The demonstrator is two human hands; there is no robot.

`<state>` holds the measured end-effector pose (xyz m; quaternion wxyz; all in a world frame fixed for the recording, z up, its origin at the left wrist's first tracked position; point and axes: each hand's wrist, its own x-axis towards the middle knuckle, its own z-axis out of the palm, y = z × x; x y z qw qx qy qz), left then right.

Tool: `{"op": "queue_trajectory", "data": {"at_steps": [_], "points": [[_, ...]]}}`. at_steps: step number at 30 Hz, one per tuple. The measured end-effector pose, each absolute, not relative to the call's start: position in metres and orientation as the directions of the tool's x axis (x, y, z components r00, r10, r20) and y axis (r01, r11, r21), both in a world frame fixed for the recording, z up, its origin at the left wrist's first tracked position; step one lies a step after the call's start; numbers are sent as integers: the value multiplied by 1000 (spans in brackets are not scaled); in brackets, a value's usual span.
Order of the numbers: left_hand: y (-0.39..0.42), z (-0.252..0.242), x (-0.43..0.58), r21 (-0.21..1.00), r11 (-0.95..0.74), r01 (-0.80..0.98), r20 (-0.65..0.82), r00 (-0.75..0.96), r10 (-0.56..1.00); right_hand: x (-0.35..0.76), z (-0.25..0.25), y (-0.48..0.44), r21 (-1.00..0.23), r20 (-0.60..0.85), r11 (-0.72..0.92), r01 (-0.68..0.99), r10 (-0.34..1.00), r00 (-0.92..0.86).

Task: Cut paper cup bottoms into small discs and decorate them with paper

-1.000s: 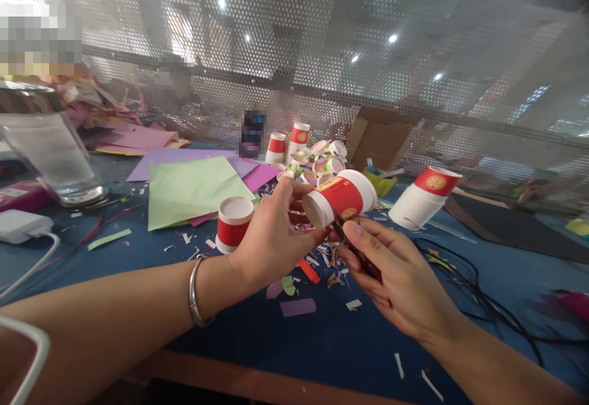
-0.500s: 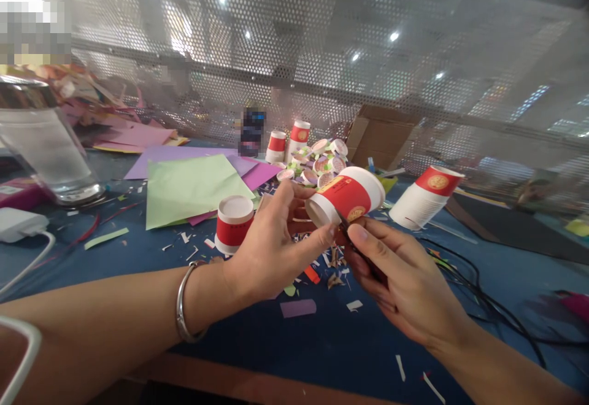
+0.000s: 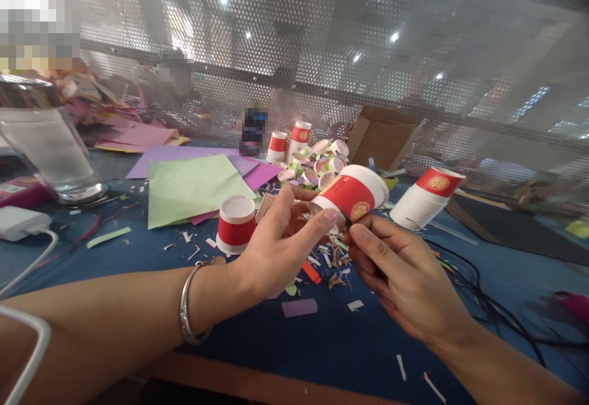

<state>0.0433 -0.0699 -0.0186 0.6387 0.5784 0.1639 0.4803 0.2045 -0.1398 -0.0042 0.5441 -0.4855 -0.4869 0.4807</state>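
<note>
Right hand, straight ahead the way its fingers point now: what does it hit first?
The red-and-white paper cup held in the left hand; the right hand points up-left at its lower side, seemingly almost touching, though depth is unclear.

The left hand (image 3: 276, 245) holds a red paper cup (image 3: 352, 193) tilted sideways, the right hand (image 3: 405, 276) just below it.

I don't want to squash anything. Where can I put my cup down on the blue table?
Barest: the blue table near its front edge, between the two forearms, below the purple scrap. Also between the black cables and the dark mat. Crowded: paper scraps in the middle, and the green paper.
</note>
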Motion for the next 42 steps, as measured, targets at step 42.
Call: {"op": "queue_trajectory", "data": {"at_steps": [42], "points": [[-63, -16, 40, 858, -423, -292, 514, 500, 698, 196, -13, -142, -992, 130, 129, 11, 982, 138]]}}
